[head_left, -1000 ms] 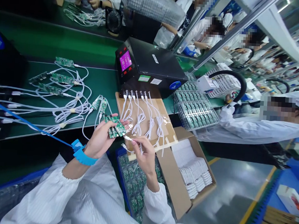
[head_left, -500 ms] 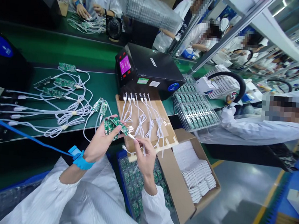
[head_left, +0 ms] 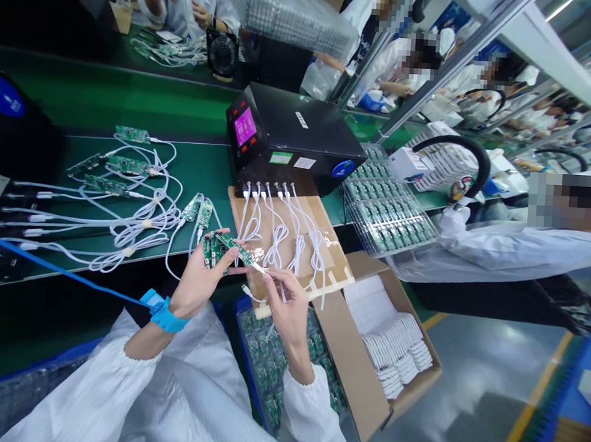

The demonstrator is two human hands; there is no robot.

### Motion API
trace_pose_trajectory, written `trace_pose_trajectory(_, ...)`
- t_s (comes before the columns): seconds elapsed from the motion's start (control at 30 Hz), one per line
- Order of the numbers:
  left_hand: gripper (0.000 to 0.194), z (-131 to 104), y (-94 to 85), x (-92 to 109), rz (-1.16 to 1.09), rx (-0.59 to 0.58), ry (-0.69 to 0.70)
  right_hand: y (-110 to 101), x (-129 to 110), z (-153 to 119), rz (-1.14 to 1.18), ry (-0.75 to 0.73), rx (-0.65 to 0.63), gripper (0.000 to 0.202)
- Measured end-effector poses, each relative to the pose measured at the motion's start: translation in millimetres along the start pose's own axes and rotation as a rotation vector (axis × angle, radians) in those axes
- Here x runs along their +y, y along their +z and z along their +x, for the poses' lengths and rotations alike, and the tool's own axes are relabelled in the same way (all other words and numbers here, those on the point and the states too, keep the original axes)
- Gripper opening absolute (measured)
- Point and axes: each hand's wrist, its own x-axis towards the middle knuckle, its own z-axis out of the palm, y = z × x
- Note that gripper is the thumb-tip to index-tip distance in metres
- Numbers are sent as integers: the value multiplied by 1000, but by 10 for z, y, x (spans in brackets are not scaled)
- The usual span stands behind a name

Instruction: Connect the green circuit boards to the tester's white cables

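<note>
Several green circuit boards (head_left: 215, 251) lie in my left hand (head_left: 199, 282), its thumb pressing the top one. A blue wrist strap circles that wrist. My right hand (head_left: 286, 306) pinches the white plug of a USB cable (head_left: 258, 267) at the end of the top board. Whether the plug is fully seated cannot be made out. Just beyond my hands, white cables (head_left: 277, 243) hang from a black box with a pink screen (head_left: 295, 137) over a brown board (head_left: 319, 232). Two cabled circuit boards (head_left: 198, 212) rest at the bench edge.
More cabled boards (head_left: 129, 164) and coiled white cables (head_left: 139, 228) spread over the left bench. A clear tray of circuit boards (head_left: 391, 213) sits right of the box. Below are a blue crate of boards (head_left: 266, 372) and a carton of white pieces (head_left: 383, 333). Co-workers sit across and right.
Both hands keep nearly the same pose on the board and plug. Across the bench, a co-worker's hands have lifted off the cables. The view has shifted slightly.
</note>
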Motion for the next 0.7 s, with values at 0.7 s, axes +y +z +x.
trace_pose_trajectory(0.7, 63, -95, 182, -56, -318, -147, -196, 183, -247, 495, -102, -388, -153, 19)
